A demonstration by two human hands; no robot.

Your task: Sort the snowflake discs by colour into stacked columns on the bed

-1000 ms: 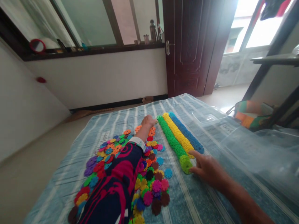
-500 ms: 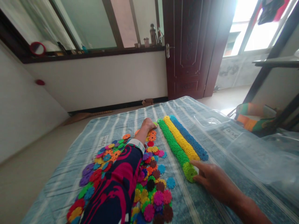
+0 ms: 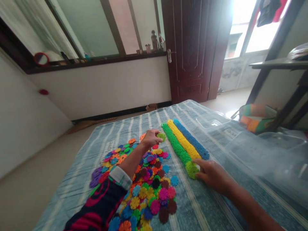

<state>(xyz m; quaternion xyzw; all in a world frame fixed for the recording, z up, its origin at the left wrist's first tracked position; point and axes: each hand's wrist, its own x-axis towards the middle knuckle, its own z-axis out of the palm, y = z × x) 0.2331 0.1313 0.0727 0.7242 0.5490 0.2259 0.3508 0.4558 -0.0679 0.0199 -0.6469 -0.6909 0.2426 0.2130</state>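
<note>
Between thumb and fingers of my left hand (image 3: 151,138) is a light green snowflake disc (image 3: 161,137), held just above the bed left of the rows' far end. My right hand (image 3: 213,175) has its index finger and thumb at the right edge of another light green snowflake disc (image 3: 192,170), at the near end of the green row. The green row (image 3: 176,144) of overlapping discs lies beside a yellow row (image 3: 184,141) and a blue row (image 3: 192,139). Under and around my left arm spreads a loose pile of mixed-colour discs (image 3: 143,192).
Striped blue bedding (image 3: 96,134) lies beneath everything. Clear plastic boxes (image 3: 252,157) stand at the right, with a clear lid or tray (image 3: 213,121) farther back. Beyond the bed are a dark red door (image 3: 190,51) and a colourful bag (image 3: 257,117) on the floor.
My left hand has come back nearer with the light green disc, lifting it into fuller view. My right hand stays at the near end of the green row. The camera view has shifted slightly.
</note>
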